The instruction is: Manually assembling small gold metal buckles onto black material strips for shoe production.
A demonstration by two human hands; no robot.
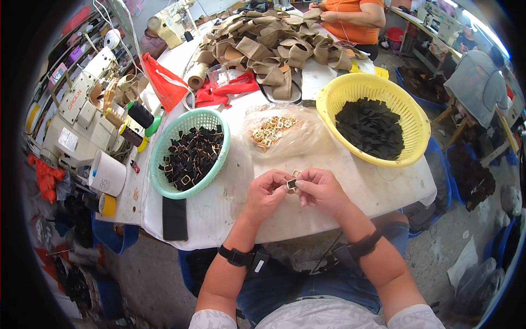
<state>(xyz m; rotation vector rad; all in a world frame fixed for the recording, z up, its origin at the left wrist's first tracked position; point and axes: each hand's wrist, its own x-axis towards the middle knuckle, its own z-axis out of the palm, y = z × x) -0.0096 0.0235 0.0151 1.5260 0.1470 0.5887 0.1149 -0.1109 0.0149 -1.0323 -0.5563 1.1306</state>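
Over the near edge of the table, my left hand (266, 193) and my right hand (322, 191) meet, both with fingers pinched. Between their fingertips is a short black fabric strip (291, 184) with a gold-coloured square ring on it. Another bit of gold metal (296, 173) shows just above, partly covered by the fingers. Beyond my hands lies a clear plastic bag (312, 143) with many gold rings (272, 131) in it. The yellow basket (413, 118) to the right holds loose black strips (370, 129). In the mint-green basket (155, 164) at left are black strips with gold rings (192, 156).
A black phone (175, 219) lies beside the green basket. Sewing machines (82, 115), thread spools (141, 114) and a white cup-like container (107, 172) stand left. Brown fabric pieces (268, 44) are heaped at the back, near a person in orange (353, 22).
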